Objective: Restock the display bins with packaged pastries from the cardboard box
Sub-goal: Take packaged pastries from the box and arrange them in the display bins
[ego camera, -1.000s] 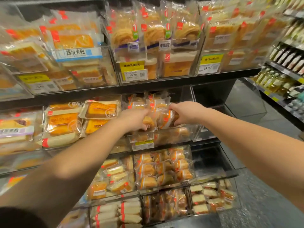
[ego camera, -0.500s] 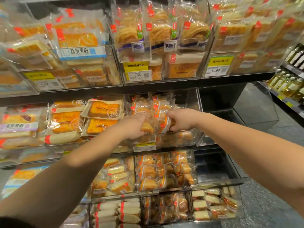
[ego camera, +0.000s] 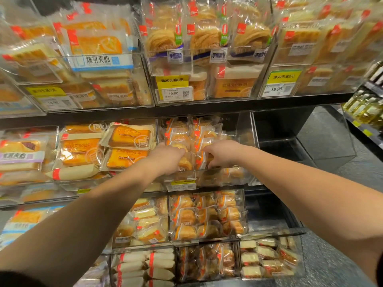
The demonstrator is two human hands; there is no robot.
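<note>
Shop shelving w/ clear display bins (ego camera: 246, 129) is packed w/ packaged pastries (ego camera: 186, 133). Mid-tier bin is reached into: left hand (ego camera: 165, 160) & right hand (ego camera: 224, 153) each curled on a pastry pack. Yellow price tag (ego camera: 180, 184) sits below.

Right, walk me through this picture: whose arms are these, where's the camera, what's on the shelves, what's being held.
No machine here: a person wears a camera on the head, looking forward and down, so both bare arms reach into view. The left hand and right hand each grip small wrapped pastries in a clear middle-shelf bin. Around it are more bins of packaged bread and cakes, with yellow price tags on the top shelf. The bin to the right looks empty. No cardboard box shows.
</note>
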